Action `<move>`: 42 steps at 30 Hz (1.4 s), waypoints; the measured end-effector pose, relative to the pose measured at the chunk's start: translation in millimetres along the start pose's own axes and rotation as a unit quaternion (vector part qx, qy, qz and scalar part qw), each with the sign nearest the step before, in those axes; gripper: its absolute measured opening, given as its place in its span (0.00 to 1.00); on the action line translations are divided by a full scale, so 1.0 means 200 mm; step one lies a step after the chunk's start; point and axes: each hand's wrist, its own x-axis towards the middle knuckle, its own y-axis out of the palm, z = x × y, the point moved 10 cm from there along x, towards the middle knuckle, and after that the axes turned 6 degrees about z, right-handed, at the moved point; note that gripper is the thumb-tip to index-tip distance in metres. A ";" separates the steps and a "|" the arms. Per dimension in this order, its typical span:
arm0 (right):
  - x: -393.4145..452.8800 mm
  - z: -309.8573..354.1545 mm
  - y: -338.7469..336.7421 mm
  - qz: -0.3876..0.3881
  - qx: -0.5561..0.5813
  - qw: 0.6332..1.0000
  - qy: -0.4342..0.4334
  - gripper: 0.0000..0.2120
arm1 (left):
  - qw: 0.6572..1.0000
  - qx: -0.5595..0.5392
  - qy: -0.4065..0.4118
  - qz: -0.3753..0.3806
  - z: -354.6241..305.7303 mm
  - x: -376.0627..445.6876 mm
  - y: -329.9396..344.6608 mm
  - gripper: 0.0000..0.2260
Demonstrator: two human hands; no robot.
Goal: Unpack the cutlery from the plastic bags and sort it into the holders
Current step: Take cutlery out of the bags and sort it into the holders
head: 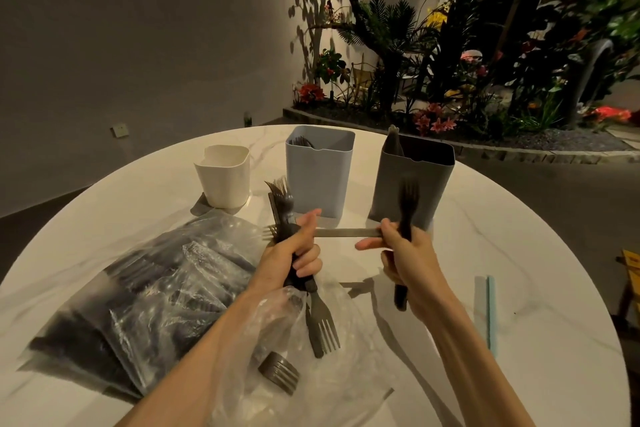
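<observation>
My left hand (294, 253) grips a mixed bundle of dark plastic cutlery (282, 208) over the white round table (519, 270); fork heads stick out above and below the fist. My right hand (405, 253) holds a dark fork (408, 204) upright and pinches one end of a flat knife (343, 233) that spans across to my left hand. Behind stand three holders: a white one (223, 177), a light blue one (318, 173) with cutlery inside, and a grey one (412, 177) with a piece sticking out. An opened clear bag (277, 350) lies under my left forearm.
Several sealed plastic bags of dark cutlery (145, 298) are piled on the table's left side. A pale blue strip (486, 308) lies near the right edge. A planter bed with plants and flowers (450, 80) lies beyond the table.
</observation>
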 end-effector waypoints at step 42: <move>-0.03 0.03 0.09 0.060 0.063 0.996 -0.016 0.14 | 0.950 0.267 -0.119 0.112 0.11 -0.12 0.21 0.11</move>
